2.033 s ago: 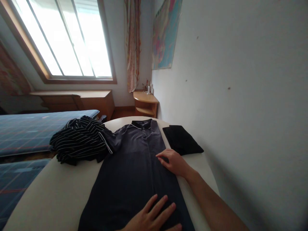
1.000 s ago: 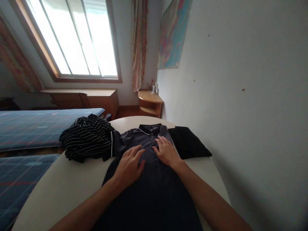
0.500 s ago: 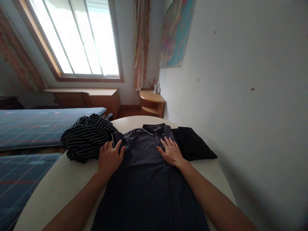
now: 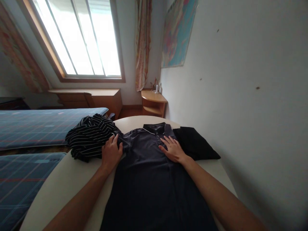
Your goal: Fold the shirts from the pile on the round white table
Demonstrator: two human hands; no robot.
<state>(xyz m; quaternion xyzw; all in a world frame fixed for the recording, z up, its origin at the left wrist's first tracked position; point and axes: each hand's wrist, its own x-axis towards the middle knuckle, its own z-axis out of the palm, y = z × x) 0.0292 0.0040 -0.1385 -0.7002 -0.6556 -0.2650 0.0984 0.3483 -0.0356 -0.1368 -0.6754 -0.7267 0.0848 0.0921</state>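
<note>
A dark grey polo shirt [image 4: 146, 179] lies flat, collar away from me, on a round white table [image 4: 60, 189]. My left hand [image 4: 111, 153] rests on the shirt's left sleeve, fingers curled over the fabric next to a crumpled black-and-white striped garment [image 4: 90, 136]. Whether it pinches the sleeve I cannot tell. My right hand [image 4: 172, 149] lies flat with fingers stretched out on the chest, just right of the button placket.
A folded black garment [image 4: 196, 143] sits on the table at the right, close to the white wall. Blue plaid beds [image 4: 36, 123] stand on the left. Beyond the table are a wooden corner shelf [image 4: 153, 102], a low wooden cabinet, a window and a curtain.
My left hand slid from the shirt's chest leftward onto the left sleeve, and the sleeve has been pulled inward a little. My right hand stayed near the buttons.
</note>
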